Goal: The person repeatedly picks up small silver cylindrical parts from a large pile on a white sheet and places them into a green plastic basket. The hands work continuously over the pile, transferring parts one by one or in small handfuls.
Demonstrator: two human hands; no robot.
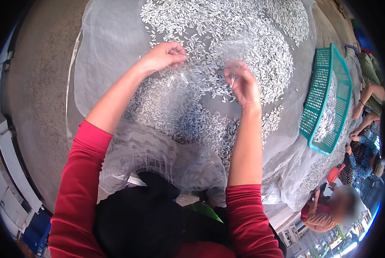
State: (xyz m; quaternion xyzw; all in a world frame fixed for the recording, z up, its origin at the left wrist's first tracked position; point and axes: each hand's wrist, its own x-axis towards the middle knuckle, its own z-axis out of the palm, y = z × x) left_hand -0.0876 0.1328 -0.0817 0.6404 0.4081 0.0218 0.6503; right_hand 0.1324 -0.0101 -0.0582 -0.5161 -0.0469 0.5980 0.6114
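Many small, silvery, elongated pieces lie spread over a table covered with sheer white netting. Over the left side of the spread is my left hand, its fingers curled together; what they hold, if anything, is hidden. Just below it, two bright slender pieces stand out, apart from the fingers. My right hand hovers above the middle right of the pile, fingers bent and partly smeared by motion. A thin silvery piece shows between its thumb and fingers.
A green plastic basket with silvery pieces inside stands to the right. Gathered netting hangs over the near table edge. At the far right, other people sit along the table, one person's forearm reaching toward it.
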